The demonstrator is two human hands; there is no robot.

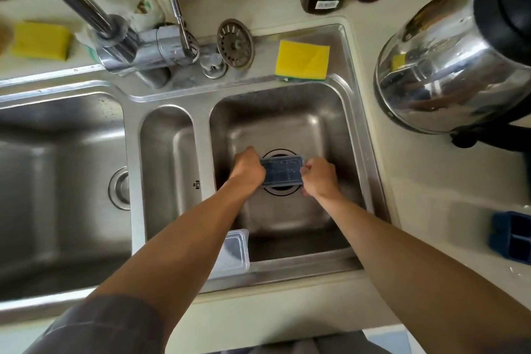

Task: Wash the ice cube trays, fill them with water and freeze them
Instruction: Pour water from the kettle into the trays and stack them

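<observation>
My left grip (pixel 248 165) and my right grip (pixel 320 178) each close around one short end of the small dark blue plastic ice cube tray (pixel 283 171), low inside the right steel sink basin (pixel 287 112), just above its round drain (pixel 280 151). Its long axis runs from 9 to 3 o'clock, and the cells seem to face up. To wash well, I should hold both ends firmly and swing the curved chrome tap (pixel 86 0), leaning toward 10 o'clock, over this basin.
</observation>
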